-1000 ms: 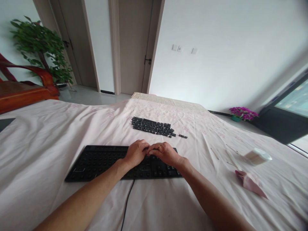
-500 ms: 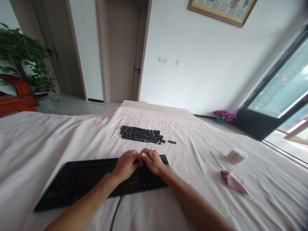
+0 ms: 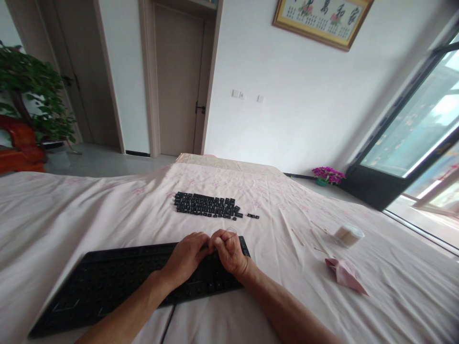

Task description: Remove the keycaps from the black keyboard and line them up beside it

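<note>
One black keyboard (image 3: 118,272) lies on the floral sheet (image 3: 276,248), right hand (image 3: 229,252) closed on one thin wire loop (image 3: 232,230), left hand (image 3: 187,258) curled alongside, grip unclear, many loose keycaps (image 3: 204,205) beyond.

The left hand (image 3: 189,255) and the curled right hand (image 3: 229,251) met over the right part of a black keyboard (image 3: 114,279), a thin wire loop (image 3: 232,228) jutting from the right fist, with the spot between them hidden. The keyboard lay slanted on a pale patterned sheet (image 3: 107,210), its cable (image 3: 168,325) running off its near side, and beyond it sat a cluster of loose black keycaps (image 3: 204,205). Off to the right were thin sticks (image 3: 297,237), a tub (image 3: 349,235) and a crumpled pink cloth (image 3: 346,275), while a framed picture (image 3: 322,24) hung on the white wall (image 3: 244,62) behind.
</note>
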Available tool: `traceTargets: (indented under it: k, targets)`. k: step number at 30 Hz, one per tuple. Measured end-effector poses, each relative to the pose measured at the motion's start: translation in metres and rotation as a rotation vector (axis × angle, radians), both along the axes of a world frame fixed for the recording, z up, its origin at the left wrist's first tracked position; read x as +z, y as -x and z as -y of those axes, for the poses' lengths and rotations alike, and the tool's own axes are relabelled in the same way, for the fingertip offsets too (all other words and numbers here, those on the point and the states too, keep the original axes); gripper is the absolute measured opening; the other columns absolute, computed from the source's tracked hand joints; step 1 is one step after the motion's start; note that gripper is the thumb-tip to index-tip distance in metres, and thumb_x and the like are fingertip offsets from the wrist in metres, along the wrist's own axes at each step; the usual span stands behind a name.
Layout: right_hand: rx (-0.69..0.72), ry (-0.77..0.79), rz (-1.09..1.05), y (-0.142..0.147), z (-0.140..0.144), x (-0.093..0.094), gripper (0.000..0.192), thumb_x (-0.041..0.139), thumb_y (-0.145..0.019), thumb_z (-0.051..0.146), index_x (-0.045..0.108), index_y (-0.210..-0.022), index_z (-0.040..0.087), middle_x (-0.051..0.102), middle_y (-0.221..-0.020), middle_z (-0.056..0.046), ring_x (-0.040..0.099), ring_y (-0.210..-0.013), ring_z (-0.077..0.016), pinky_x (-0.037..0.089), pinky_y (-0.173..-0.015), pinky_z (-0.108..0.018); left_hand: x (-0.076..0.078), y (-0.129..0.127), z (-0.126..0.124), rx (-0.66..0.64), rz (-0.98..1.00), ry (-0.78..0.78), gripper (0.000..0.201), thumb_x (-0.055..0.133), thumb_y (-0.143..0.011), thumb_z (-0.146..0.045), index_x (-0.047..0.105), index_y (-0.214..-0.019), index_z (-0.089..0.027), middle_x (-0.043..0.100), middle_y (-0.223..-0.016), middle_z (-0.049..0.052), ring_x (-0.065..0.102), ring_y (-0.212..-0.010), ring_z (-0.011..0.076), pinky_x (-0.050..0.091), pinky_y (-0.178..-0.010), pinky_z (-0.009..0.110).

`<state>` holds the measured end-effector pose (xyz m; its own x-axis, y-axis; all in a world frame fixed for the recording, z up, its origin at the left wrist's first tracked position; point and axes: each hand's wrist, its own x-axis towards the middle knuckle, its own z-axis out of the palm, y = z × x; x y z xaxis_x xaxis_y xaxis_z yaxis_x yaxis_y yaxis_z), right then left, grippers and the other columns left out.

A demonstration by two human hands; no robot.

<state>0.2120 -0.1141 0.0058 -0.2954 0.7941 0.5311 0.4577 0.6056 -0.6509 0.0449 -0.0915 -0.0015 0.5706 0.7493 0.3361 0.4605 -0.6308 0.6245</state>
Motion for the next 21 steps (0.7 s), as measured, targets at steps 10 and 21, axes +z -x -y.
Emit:
traceTargets:
  k: [10,21]
  targets:
    - [-0.014,-0.382,0.392,0.012,0.01,0.021,0.024,0.041,-0.095,0.032,0.061,-0.104,0.023,0.069,-0.089,-0.007,0.058,-0.093,-0.022,0.042,-0.086,-0.039,-0.001,0.005,-0.001,0.077,0.216,0.159,0.016,0.049,-0.085,-0.028,0.053,-0.1,-0.024,0.067,-0.094,0.0,0.063,-0.086,0.0187,0.046,-0.076,0.028]
    - [-0.214,-0.168,0.3,-0.003,-0.01,0.027,0.029,0.044,-0.094,0.022,0.064,-0.115,0.025,0.066,-0.087,-0.006,0.061,-0.082,-0.0175,0.045,-0.076,-0.028,-0.011,0.007,-0.012,0.117,0.466,0.313,0.047,0.059,-0.075,-0.018,0.046,-0.121,-0.022,0.067,-0.089,0.0,0.065,-0.084,0.0153,0.051,-0.082,0.031]
